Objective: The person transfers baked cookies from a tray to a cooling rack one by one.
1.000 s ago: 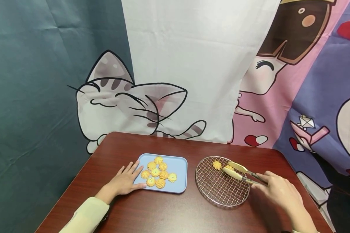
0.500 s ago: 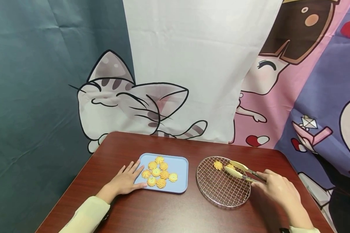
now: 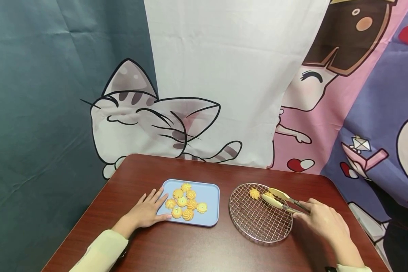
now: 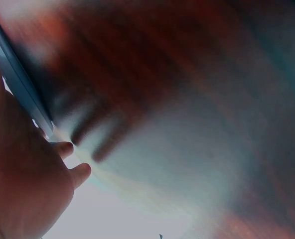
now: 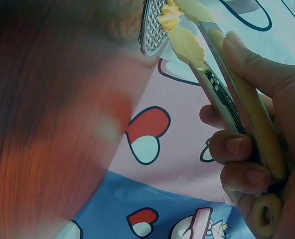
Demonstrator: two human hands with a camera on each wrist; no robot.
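1 right hand point(image 3: 324, 220), fingers point(image 5: 231, 147) curled round tongs point(image 5: 246, 102)

Fingers point(image 5: 232, 147) grip tongs point(image 5: 239, 94); tips point(image 5: 187, 46) apparently flank a cookie point(image 5: 171, 17) on a wire rack point(image 5: 151, 32).

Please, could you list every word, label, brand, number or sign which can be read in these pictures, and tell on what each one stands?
None: no word, brand or number can be read.
Tongs, blue tray, wire rack: no lettering that I can make out.
Backdrop: only drawings, such as a cat and hearts, no writing.
Left sleeve: faintly marked, too small to read.
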